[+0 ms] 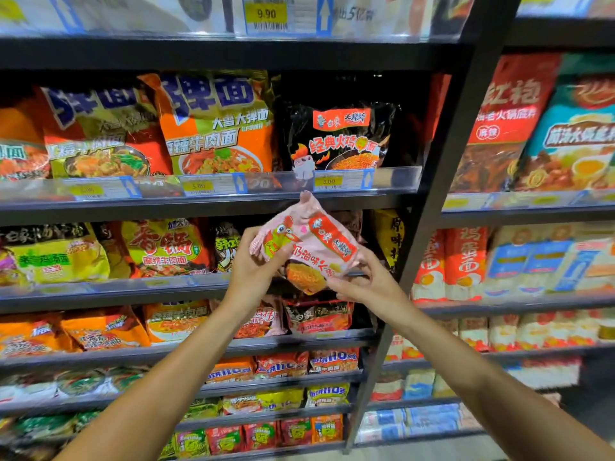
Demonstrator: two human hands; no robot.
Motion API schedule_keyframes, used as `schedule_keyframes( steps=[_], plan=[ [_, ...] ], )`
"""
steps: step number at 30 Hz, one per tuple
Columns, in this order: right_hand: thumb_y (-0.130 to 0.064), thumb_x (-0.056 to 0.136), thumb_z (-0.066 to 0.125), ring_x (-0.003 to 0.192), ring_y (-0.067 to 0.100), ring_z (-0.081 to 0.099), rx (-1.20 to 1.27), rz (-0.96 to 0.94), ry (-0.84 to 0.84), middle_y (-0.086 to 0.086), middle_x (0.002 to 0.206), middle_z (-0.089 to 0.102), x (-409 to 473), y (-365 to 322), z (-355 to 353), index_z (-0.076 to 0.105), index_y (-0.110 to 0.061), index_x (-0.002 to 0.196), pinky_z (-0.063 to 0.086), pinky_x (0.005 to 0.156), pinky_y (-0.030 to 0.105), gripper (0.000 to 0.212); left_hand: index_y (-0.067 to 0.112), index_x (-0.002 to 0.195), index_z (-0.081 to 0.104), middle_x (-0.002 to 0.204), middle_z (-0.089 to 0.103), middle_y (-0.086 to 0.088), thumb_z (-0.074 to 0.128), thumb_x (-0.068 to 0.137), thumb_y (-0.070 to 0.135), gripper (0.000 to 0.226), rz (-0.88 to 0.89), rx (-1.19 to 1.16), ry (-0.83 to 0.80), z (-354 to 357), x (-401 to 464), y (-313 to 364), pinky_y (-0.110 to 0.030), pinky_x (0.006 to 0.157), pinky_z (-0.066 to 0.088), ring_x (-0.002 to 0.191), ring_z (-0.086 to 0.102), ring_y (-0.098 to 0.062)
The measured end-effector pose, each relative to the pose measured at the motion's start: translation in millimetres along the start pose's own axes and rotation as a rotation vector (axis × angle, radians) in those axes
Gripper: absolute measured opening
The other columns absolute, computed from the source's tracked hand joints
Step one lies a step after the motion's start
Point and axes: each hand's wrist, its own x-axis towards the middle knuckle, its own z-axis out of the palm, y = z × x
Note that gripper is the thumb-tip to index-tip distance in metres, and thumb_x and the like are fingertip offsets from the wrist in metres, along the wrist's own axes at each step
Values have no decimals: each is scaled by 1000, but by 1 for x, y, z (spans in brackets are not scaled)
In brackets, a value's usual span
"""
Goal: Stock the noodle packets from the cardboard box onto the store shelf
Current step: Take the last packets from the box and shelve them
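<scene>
Cardboard box not in view. Lower shelf rows blur toward the frame bottom, labels unreadable; top row cut off by the upper edge, only a yellow 9.90 price tag legible there.

Pink noodle packet held tilted in front of the store shelf, about level with the second full row, touching no shelf board. Left hand grips its left edge, thumb across the front. Right hand pinches the lower right corner, fingers closed on the wrapper. The packet and hands hide the slot behind them, so what sits there cannot be told.

Row above holds, left to right, orange beef noodle packets and a black turkey noodle packet, standing upright behind a clear rail with price tags. Dark gap to the right of the black one. Beyond the black upright post, hotpot base bags, partly cut off at the right edge
</scene>
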Motion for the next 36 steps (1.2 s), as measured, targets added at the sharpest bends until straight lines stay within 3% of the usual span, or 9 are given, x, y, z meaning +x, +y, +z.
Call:
schedule_keyframes(
  steps=[4,9,14,19,22,27,30,33,36],
  plan=[
    [-12,84,82,108,22,70,46,-98,198,-3,113,70,3,3,4,56,-27,131,62,80,36,56,16,117,52,114,67,-8,76,84,23,41,-27,-15,2,7,-3,-9,-44,84,59,106,67,-26],
    [-15,84,81,106,6,68,-268,-245,333,-13,116,69,10,-9,-17,55,-31,133,58,89,30,58,21,133,49,129,56,6,70,92,15,47,250,367,7,-1,3,-7,-23,97,50,121,55,-8],
    [-6,88,73,103,9,67,-461,-331,473,-6,122,65,26,-15,-21,50,-33,134,60,84,30,59,22,135,48,132,56,11,59,100,21,37,256,528,-170,7,12,-13,-34,101,51,123,54,-2],
    [-22,96,67,93,17,70,-589,-207,468,0,115,68,47,-5,-20,42,-24,136,61,81,45,48,25,154,28,145,46,7,53,101,29,59,118,712,-246,7,13,-18,-25,93,50,121,56,-10],
    [-29,99,62,106,26,66,-720,-53,417,10,120,64,61,0,-18,37,-11,139,55,78,39,50,25,151,38,141,48,7,54,99,27,54,237,847,-152,-2,6,-12,-30,95,52,115,55,-5],
    [-27,91,73,123,28,58,-709,-97,501,8,134,53,66,17,-11,34,-15,139,55,91,43,63,27,143,49,149,39,2,52,98,35,45,587,1226,-203,-15,3,-21,-51,117,26,140,28,-27],
    [-25,91,74,133,9,51,-605,-182,568,5,162,22,59,22,-2,19,-26,155,55,100,39,83,37,150,36,164,18,1,34,101,53,51,514,1441,-302,-4,5,-38,-65,118,-2,149,6,-43],
    [-16,96,68,123,-26,38,-534,-331,582,4,166,7,41,26,7,25,-19,155,45,100,13,74,44,154,21,167,5,-3,22,100,62,57,385,1562,-291,5,8,-53,-69,114,-8,149,-11,-46],
    [-16,98,62,145,-2,24,-789,-560,543,5,161,22,29,37,9,42,-17,148,31,115,18,54,45,156,8,167,5,-5,16,100,63,59,315,1647,-278,10,13,-60,-70,112,-11,148,-12,-48]
  ],
)
